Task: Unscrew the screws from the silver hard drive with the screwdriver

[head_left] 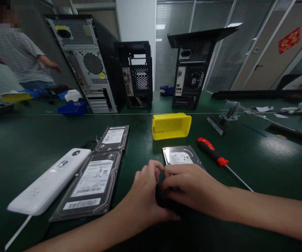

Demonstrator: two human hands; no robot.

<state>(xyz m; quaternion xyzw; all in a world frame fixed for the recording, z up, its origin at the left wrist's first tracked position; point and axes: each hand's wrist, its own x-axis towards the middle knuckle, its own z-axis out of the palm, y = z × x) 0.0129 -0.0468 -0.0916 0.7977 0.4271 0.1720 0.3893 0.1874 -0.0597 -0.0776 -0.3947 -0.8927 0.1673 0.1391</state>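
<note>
My left hand (149, 196) and my right hand (190, 187) meet low in the middle, fingertips almost touching. The left fingers curl around a dark patch, its thumb stretched along the near side. The right fingers are bent and pressed together at the same spot; what either grips is in shadow and hidden. Just behind the right hand a silver hard drive (178, 155) lies label up, partly covered by it. Two more hard drives rest to the left, a near one (93, 183) and a far one (113, 136). On the right lies a red and black screwdriver (212, 152).
A yellow bin (171, 126) lies behind the silver drive. At left is a white power bank (51, 178) with a cable. Computer cases (98, 66) (137, 75) (191, 70) stand at the back. A clear cup (230, 110) is at right; another person (22, 56) stands far left.
</note>
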